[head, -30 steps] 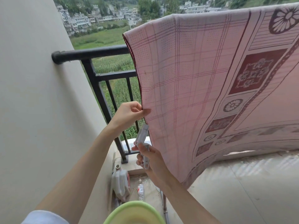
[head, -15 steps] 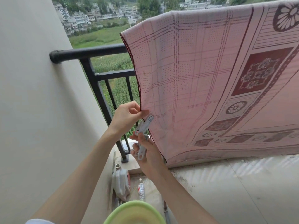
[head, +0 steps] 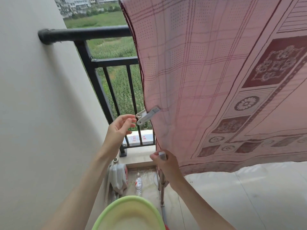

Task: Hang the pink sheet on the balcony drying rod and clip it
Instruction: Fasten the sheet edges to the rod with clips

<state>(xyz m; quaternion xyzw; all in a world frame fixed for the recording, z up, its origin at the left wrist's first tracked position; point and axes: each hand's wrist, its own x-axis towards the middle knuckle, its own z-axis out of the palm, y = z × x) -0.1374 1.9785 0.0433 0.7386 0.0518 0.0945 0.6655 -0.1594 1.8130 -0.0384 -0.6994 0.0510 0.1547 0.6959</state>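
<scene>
The pink patterned sheet (head: 207,72) hangs over the black balcony rail (head: 86,33) and fills the right half of the view. A white clip (head: 147,114) is fastened on the sheet's left edge, about halfway down. My left hand (head: 120,126) hovers just left of that clip with relaxed, spread fingers, holding nothing. My right hand (head: 163,161) is lower, at the sheet's bottom left edge, and grips a second white clip (head: 162,155) between thumb and fingers.
A beige wall (head: 41,113) closes the left side. Black railing bars (head: 114,93) stand behind the hands. On the floor below are a white jug (head: 118,177), a plastic bottle (head: 138,184) and a green basin (head: 127,213). A pole (head: 162,185) stands by my right wrist.
One clip now sits on the sheet's edge. My left hand has let go of the sheet and opened. My right hand has dropped lower with another clip. The view has moved closer.
</scene>
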